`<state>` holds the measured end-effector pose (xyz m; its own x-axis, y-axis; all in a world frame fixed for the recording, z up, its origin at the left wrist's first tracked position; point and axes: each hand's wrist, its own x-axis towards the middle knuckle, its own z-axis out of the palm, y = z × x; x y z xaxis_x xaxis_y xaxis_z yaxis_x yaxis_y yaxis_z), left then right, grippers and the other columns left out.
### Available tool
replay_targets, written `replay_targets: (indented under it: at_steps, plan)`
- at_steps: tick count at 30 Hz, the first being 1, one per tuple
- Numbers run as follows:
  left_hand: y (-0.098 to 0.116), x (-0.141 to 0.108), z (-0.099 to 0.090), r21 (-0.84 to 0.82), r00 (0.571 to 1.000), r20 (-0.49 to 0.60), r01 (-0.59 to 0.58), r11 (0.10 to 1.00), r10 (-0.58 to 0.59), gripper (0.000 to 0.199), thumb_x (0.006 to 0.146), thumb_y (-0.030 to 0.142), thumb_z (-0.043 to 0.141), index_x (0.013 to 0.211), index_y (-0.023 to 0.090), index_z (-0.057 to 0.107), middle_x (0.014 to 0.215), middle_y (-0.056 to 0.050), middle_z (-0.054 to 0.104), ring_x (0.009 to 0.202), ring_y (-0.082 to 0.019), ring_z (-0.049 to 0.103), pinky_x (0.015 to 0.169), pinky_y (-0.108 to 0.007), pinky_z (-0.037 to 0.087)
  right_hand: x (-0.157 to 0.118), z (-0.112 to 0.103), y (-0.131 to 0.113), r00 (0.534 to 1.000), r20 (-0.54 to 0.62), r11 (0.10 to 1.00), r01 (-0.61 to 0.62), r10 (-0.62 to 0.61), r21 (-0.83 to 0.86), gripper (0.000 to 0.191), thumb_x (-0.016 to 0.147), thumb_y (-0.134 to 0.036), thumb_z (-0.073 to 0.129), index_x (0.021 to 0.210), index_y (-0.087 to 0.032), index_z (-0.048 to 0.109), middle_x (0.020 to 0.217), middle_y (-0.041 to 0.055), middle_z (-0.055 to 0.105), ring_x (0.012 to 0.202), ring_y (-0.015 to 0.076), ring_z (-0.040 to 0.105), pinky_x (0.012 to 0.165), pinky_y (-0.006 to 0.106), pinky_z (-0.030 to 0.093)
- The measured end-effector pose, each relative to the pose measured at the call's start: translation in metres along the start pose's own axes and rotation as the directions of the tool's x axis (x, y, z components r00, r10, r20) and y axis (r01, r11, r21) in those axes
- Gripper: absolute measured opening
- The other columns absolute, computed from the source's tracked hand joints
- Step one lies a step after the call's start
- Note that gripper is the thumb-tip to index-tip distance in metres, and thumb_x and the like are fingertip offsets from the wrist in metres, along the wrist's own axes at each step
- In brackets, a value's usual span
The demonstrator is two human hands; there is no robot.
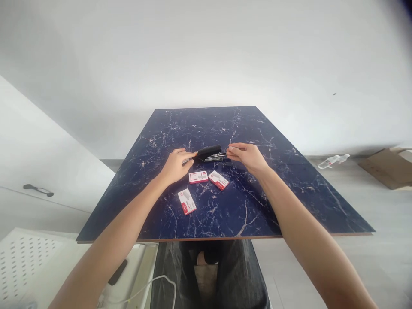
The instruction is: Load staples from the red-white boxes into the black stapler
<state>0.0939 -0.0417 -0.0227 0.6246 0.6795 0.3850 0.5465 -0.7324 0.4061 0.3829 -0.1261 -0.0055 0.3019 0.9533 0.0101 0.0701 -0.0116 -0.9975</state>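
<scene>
A black stapler (209, 152) lies on the dark blue marbled table (206, 124), its top arm raised and its metal parts showing on the right side. My left hand (177, 165) grips the stapler's left end between thumb and fingers. At the other end, my right hand (246, 155) is closed in a pinch on the metal part that sticks out to the right. Three small red and white boxes lie nearer to me: one (198, 177) just below the stapler, one (219, 180) to its right at a slant, and one (186, 201) closest to the front edge.
White walls rise behind and left of the table, with a dark handle (38, 190) on the left panel. On the floor at the right are a crumpled clear plastic piece (333, 161) and a cardboard box (388, 168). A white cable (157, 279) hangs below the front edge.
</scene>
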Motion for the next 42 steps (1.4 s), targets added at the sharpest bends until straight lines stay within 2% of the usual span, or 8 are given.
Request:
replay_targets:
  at_steps: [2, 5, 8, 22, 28, 33, 35, 42]
  plan:
    - [0.0, 0.0, 0.0, -0.003, 1.0, 0.003, 0.006, 1.0, -0.006, 0.037, 0.098, 0.031, 0.056, 0.131, 0.025, 0.071, 0.129, -0.005, 0.073, 0.135, -0.032, 0.052, 0.112, -0.054, 0.043, 0.006, -0.004, 0.002, 0.99, -0.012, 0.961, 0.131, -0.138, -0.243, 0.025, 0.091, -0.031, 0.07, 0.112, -0.018, 0.073, 0.108, 0.0108, 0.077, 0.105, 0.0263, 0.073, 0.104, 0.048, 0.056]
    - [0.0, 0.0, 0.0, -0.002, 1.0, 0.009, 0.012, 1.0, -0.012, 0.037, 0.098, 0.031, 0.055, 0.131, 0.025, 0.071, 0.129, -0.005, 0.073, 0.135, -0.032, 0.052, 0.112, -0.054, 0.043, 0.017, -0.008, 0.006, 0.93, 0.132, 0.755, 0.357, -0.344, -0.55, 0.023, 0.092, -0.031, 0.066, 0.111, -0.022, 0.075, 0.126, 0.0086, 0.072, 0.12, 0.0272, 0.065, 0.111, 0.046, 0.047]
    - [0.0, -0.001, -0.001, 0.001, 1.0, 0.0, 0.011, 1.0, -0.011, 0.036, 0.098, 0.031, 0.056, 0.131, 0.026, 0.071, 0.128, -0.004, 0.073, 0.135, -0.031, 0.052, 0.113, -0.054, 0.043, 0.027, -0.008, 0.012, 0.903, 0.29, 0.661, 0.429, -0.315, -0.616, 0.023, 0.094, -0.029, 0.061, 0.111, -0.021, 0.075, 0.126, 0.0087, 0.072, 0.12, 0.0263, 0.065, 0.109, 0.042, 0.047]
    - [0.0, 0.0, -0.001, -0.001, 1.0, 0.008, 0.004, 1.0, -0.004, 0.037, 0.099, 0.031, 0.056, 0.132, 0.026, 0.07, 0.13, -0.004, 0.072, 0.135, -0.032, 0.052, 0.113, -0.054, 0.042, 0.026, -0.008, 0.019, 0.915, 0.362, 0.738, 0.366, -0.176, -0.567, 0.028, 0.095, -0.035, 0.06, 0.116, -0.023, 0.075, 0.123, 0.0055, 0.074, 0.11, 0.0246, 0.069, 0.102, 0.04, 0.051]
    - [0.0, 0.0, -0.001, 0.002, 1.0, 0.01, -0.014, 1.0, 0.014, 0.035, 0.098, 0.03, 0.056, 0.13, 0.024, 0.071, 0.13, -0.004, 0.072, 0.134, -0.032, 0.052, 0.113, -0.053, 0.041, 0.023, -0.009, 0.013, 0.922, 0.359, 0.657, 0.359, -0.142, -0.663, 0.048, 0.088, -0.037, 0.069, 0.134, -0.024, 0.066, 0.134, 0.0085, 0.069, 0.12, 0.0291, 0.065, 0.106, 0.044, 0.049]
    - [0.005, 0.003, 0.004, 0.043, 0.999, 0.012, 0.034, 0.999, -0.034, 0.042, 0.095, 0.03, 0.063, 0.136, 0.023, 0.063, 0.132, -0.008, 0.069, 0.134, -0.032, 0.05, 0.113, -0.052, 0.039, 0.003, -0.002, 0.003, 0.994, -0.012, 0.644, 0.06, -0.107, -0.762, 0.07, 0.089, -0.032, 0.059, 0.155, -0.013, 0.042, 0.137, 0.019, 0.065, 0.126, 0.0378, 0.061, 0.106, 0.053, 0.048]
    - [0.007, 0.006, 0.007, 0.038, 0.997, 0.009, 0.079, 0.996, -0.079, 0.05, 0.092, 0.03, 0.068, 0.141, 0.021, 0.058, 0.129, -0.011, 0.069, 0.136, -0.033, 0.049, 0.112, -0.051, 0.039, -0.007, 0.011, 0.004, 0.995, -0.074, 0.646, -0.017, -0.061, -0.763, 0.076, 0.088, -0.027, 0.054, 0.158, -0.006, 0.033, 0.131, 0.0221, 0.068, 0.126, 0.0403, 0.061, 0.106, 0.054, 0.047]
    - [0.005, 0.013, 0.008, 0.009, 0.997, -0.005, 0.081, 0.997, -0.081, 0.053, 0.085, 0.028, 0.078, 0.135, 0.021, 0.062, 0.114, -0.009, 0.074, 0.131, -0.031, 0.051, 0.109, -0.049, 0.038, -0.016, 0.053, 0.025, 0.962, 0.215, 0.647, 0.272, -0.168, -0.712, 0.1, 0.078, -0.023, 0.052, 0.165, -0.009, 0.004, 0.144, 0.0173, 0.06, 0.14, 0.0365, 0.048, 0.115, 0.054, 0.039]
